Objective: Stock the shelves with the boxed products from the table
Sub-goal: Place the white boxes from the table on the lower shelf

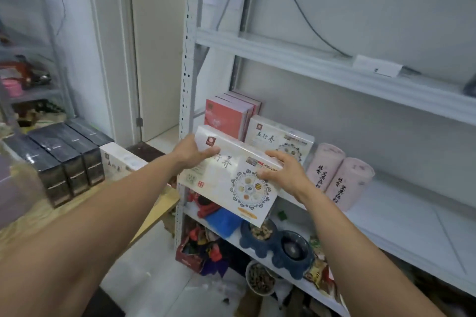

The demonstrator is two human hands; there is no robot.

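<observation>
I hold a flat white box (226, 177) with a round mandala print in front of the middle shelf (401, 216). My left hand (192, 150) grips its upper left corner and my right hand (283, 170) grips its right edge. The box is tilted and hangs just before the shelf's front left corner. On the shelf behind it stands a matching white box (279, 140) and several pink boxes (226, 117) upright. On the wooden table (154, 208) at the left lie another white box (121, 159) and three black boxes (64, 154).
Two pink cylinders (340, 177) stand on the middle shelf to the right of the boxes, with bare shelf beyond them. The upper shelf (334, 69) holds a label card. The lower shelf carries blue pet bowls (275, 242) and packets. A perforated white upright (186, 85) frames the rack's left side.
</observation>
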